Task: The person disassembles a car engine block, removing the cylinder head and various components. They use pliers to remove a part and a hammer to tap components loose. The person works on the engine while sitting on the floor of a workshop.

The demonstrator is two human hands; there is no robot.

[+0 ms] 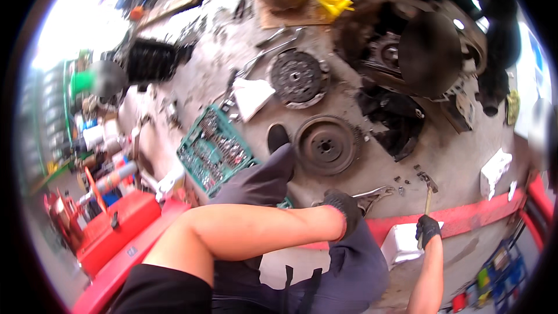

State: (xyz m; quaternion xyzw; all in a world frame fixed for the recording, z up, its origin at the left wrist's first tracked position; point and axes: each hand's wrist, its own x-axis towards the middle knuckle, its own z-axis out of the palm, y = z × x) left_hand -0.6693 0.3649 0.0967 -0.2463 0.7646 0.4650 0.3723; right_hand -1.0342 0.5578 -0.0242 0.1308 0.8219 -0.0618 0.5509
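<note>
right hand [428, 229]: got hold of a hammer [429, 200]
left hand [343, 212]: by a tool [379, 191], can't tell grip tbh
flywheel [340, 157]: on floor [381, 168]

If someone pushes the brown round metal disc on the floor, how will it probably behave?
The brown disc is probably heavy for its size, as it looks like thick metal. Lying flat on the floor, it would likely slide rather than roll or tip.
</note>
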